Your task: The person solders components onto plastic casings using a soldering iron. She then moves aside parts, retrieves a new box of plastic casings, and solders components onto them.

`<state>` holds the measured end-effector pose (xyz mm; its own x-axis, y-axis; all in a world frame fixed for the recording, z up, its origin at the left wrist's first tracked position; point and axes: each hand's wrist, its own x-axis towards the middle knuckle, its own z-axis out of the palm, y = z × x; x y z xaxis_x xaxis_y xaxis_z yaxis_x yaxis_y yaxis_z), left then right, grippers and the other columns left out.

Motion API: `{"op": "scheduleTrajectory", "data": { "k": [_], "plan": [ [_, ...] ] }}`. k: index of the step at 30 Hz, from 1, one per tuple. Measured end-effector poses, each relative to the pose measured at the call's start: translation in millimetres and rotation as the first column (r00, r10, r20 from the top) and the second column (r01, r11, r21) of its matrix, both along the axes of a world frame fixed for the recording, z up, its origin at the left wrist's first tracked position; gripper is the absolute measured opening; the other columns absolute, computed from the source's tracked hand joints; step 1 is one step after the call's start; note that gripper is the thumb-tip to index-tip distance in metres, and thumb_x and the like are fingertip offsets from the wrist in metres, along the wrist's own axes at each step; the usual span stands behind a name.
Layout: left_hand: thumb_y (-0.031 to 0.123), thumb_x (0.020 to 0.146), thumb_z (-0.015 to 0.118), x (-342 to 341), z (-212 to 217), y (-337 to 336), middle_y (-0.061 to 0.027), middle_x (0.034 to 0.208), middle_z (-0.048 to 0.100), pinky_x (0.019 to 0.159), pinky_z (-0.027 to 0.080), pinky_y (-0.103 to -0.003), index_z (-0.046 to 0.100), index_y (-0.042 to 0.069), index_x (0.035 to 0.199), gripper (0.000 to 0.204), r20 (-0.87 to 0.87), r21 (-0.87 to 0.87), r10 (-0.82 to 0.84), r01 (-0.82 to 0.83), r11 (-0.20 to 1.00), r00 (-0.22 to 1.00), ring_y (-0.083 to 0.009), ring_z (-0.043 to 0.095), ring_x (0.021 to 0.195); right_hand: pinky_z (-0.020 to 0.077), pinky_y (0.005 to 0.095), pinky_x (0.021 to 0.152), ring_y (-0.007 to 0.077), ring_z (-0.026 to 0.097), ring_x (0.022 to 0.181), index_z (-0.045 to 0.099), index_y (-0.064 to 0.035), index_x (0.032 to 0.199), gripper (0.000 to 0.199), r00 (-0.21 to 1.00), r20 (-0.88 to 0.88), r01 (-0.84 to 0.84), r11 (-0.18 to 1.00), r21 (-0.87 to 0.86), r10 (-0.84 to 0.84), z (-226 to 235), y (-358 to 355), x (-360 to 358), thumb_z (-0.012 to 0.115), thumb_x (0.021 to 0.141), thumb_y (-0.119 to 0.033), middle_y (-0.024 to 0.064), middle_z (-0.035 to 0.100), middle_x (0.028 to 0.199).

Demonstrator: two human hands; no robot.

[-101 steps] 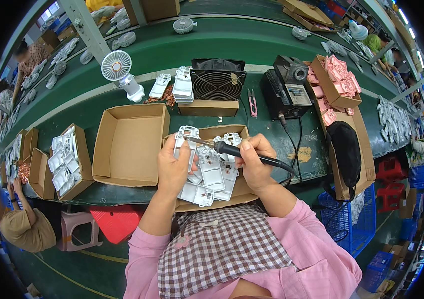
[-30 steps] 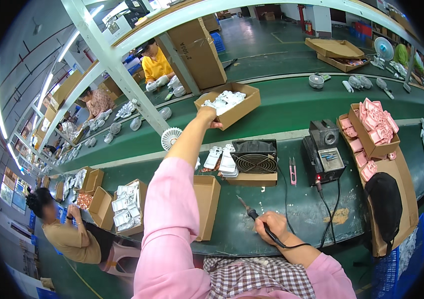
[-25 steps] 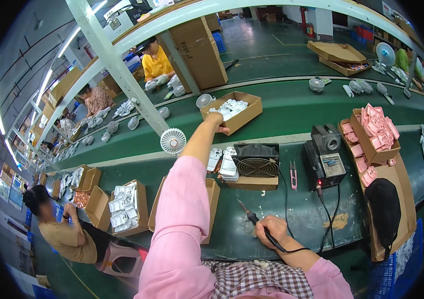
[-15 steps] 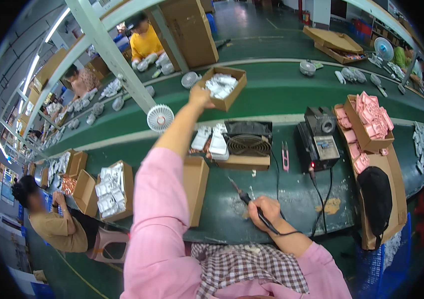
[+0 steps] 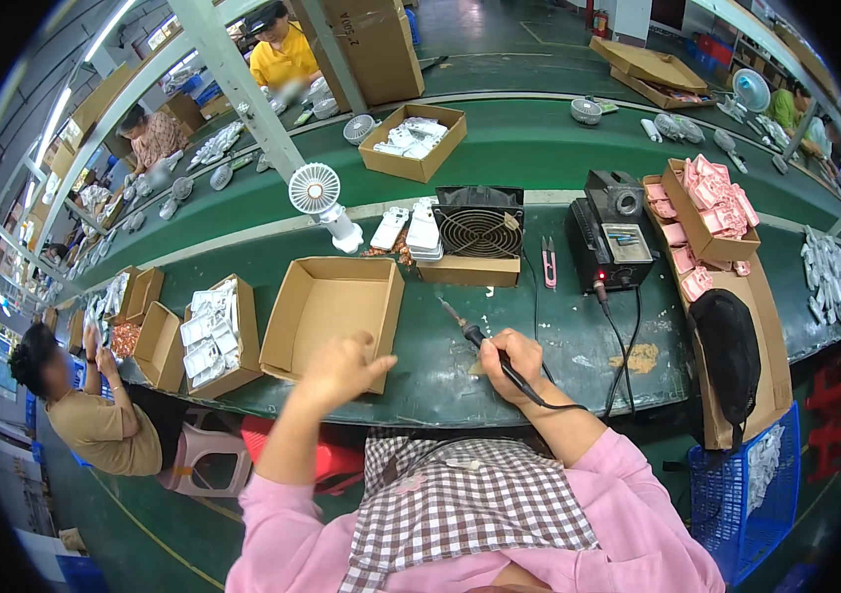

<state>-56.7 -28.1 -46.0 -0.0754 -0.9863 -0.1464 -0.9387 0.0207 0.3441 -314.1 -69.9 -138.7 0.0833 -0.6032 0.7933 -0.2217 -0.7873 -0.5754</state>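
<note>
Soldering iron [image 5: 474,334] points far left, gripped in my right hand [image 5: 518,364] over the surface [image 5: 430,374]; my blurred left hand [image 5: 344,373], thumb spread, hangs by the open box [image 5: 339,294]'s near side.

The soldering iron [image 5: 517,381] is mainly black, the apron [image 5: 470,504] checked (brown-white).

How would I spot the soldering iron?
Start at the green workbench, then find the person's right hand just beyond the checked apron. It holds the soldering iron, a black handle with a metal tip. Unlike the pink-handled snips farther back, the iron trails a cord.
</note>
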Motion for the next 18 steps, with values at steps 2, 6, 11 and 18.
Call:
{"op": "scheduleTrajectory", "data": {
  "k": [2,6,11,18],
  "plan": [
    [0.032,0.084,0.059,-7,-25,16,-0.0273,0.079,0.063,0.071,0.049,-0.048,0.062,-0.003,0.09,0.035,0.022,0.012,0.035,-0.035,0.999,0.999,-0.0414,0.062,0.078,0.0425,0.0315,0.046,0.0217,0.054,0.048,0.055,-0.0044,0.077,0.011,0.999,0.038,-0.02,0.996,0.09,0.017,-1,6,3,0.066,0.077,-0.004,0.0085,0.055,0.059],
    [0.026,0.085,0.057,-49,-31,47,-0.0266,0.076,0.062,0.068,0.05,-0.049,0.061,-0.001,0.086,0.027,-0.126,-0.101,-0.019,0.006,0.995,0.992,-0.0415,0.062,0.074,0.0425,0.0265,0.053,0.0145,0.055,0.06,0.058,-0.0036,0.085,0.01,0.971,0.22,-0.134,0.972,0.193,0.091,11,25,11,0.067,0.08,-0.004,0.0082,0.058,0.069],
    [0.016,0.085,0.066,-44,13,89,-0.0053,0.081,0.067,0.065,0.049,-0.025,0.066,-0.001,0.101,0.023,-0.746,-0.148,-0.154,0.064,0.987,0.648,-0.0098,0.06,0.072,0.0488,0.024,0.063,0.0143,0.06,0.071,0.05,-0.0015,0.097,0.02,0.898,0.382,-0.366,0.852,0.373,0.218,30,50,11,0.064,0.084,0.0,0.011,0.056,0.089],
    [0.033,0.093,0.053,242,-8,28,-0.013,0.094,0.066,0.081,0.046,-0.032,0.061,-0.002,0.104,0.037,-0.427,-0.601,0.442,-0.613,0.513,0.788,-0.0223,0.06,0.088,0.0501,0.0247,0.062,0.0145,0.063,0.071,0.051,-0.0005,0.096,0.019,0.935,0.266,-0.335,0.833,0.439,0.236,20,59,4,0.065,0.083,0.001,0.011,0.059,0.086]
  ]
}}
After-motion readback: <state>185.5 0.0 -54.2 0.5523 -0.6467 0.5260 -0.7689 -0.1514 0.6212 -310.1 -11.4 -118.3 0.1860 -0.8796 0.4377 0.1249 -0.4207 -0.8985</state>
